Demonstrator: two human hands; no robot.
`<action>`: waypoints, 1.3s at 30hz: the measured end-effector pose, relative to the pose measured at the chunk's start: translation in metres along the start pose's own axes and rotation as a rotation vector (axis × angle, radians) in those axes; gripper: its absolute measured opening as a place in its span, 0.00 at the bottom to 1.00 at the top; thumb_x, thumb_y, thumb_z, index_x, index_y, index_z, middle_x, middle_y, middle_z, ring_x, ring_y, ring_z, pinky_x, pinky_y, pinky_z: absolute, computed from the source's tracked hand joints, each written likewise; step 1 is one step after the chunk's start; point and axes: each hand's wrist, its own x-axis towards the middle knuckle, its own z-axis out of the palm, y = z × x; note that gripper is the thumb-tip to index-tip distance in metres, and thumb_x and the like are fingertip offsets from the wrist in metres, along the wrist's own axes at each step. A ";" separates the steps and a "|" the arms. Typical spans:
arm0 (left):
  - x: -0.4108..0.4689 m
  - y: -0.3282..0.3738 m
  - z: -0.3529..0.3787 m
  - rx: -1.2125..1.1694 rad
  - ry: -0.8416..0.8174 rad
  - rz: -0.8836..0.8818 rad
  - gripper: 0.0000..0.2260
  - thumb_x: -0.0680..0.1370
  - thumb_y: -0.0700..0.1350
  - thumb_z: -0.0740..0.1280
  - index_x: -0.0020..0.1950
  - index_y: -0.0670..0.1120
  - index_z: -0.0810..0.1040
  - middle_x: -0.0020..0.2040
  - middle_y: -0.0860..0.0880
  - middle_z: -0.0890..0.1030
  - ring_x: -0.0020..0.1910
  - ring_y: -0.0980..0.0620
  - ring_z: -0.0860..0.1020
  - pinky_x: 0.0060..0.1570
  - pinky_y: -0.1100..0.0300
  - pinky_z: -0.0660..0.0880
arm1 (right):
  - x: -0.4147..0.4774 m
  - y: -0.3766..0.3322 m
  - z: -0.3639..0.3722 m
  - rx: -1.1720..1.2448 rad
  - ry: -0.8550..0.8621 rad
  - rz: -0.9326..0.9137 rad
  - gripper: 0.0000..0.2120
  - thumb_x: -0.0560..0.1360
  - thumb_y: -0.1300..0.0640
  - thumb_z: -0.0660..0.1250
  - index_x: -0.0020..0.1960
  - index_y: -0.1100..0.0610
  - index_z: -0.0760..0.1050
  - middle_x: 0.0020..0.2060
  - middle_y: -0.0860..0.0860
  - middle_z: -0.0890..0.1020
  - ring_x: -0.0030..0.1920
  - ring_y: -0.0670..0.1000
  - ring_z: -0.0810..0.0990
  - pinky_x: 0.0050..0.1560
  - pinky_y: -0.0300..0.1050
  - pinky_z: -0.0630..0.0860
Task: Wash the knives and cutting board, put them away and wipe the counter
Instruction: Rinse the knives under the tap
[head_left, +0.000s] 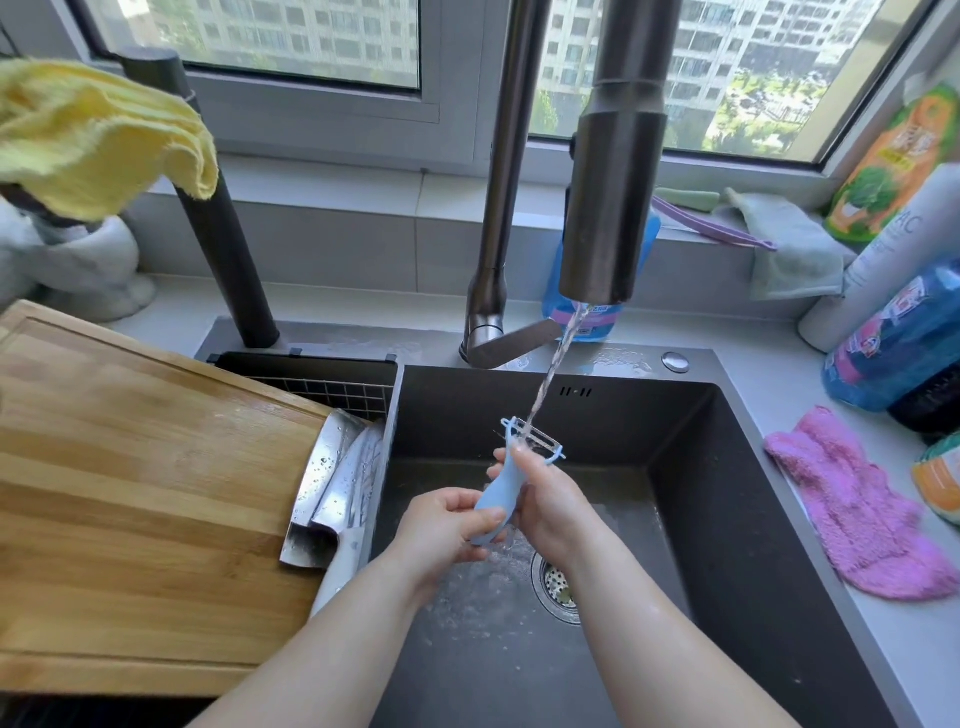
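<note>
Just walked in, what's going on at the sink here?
A person is rinsing a blue peeler under the running tap, over the dark sink. The left hand holds the handle's lower end, and the right hand holds it nearer the blade, where the water lands. Wet knives lie at the edge of the wooden cutting board, left of the sink. A pink cloth lies on the counter to the right.

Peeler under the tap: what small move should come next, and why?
Probably roll the peeler over: the stream strikes one face of its blade, while the left hand and right hand already hold its handle.
</note>
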 end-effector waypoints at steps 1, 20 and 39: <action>0.001 0.001 -0.001 -0.004 0.015 0.006 0.03 0.74 0.36 0.67 0.42 0.44 0.77 0.37 0.48 0.80 0.31 0.58 0.79 0.28 0.69 0.73 | -0.001 0.001 -0.001 -0.032 -0.051 -0.002 0.07 0.78 0.58 0.59 0.44 0.58 0.73 0.36 0.52 0.77 0.34 0.49 0.77 0.33 0.40 0.74; 0.022 0.023 0.026 -0.107 -0.058 -0.098 0.17 0.79 0.54 0.58 0.48 0.41 0.76 0.35 0.47 0.79 0.25 0.58 0.78 0.21 0.68 0.71 | 0.010 -0.008 -0.020 -0.081 -0.010 -0.148 0.13 0.79 0.55 0.58 0.44 0.61 0.76 0.31 0.52 0.83 0.29 0.46 0.81 0.30 0.36 0.76; 0.026 0.009 0.008 0.077 0.268 0.089 0.06 0.73 0.34 0.67 0.39 0.44 0.75 0.38 0.46 0.78 0.32 0.53 0.78 0.25 0.70 0.74 | 0.006 0.009 -0.003 -0.142 0.048 -0.020 0.07 0.77 0.60 0.62 0.42 0.61 0.76 0.31 0.52 0.83 0.31 0.47 0.82 0.28 0.35 0.75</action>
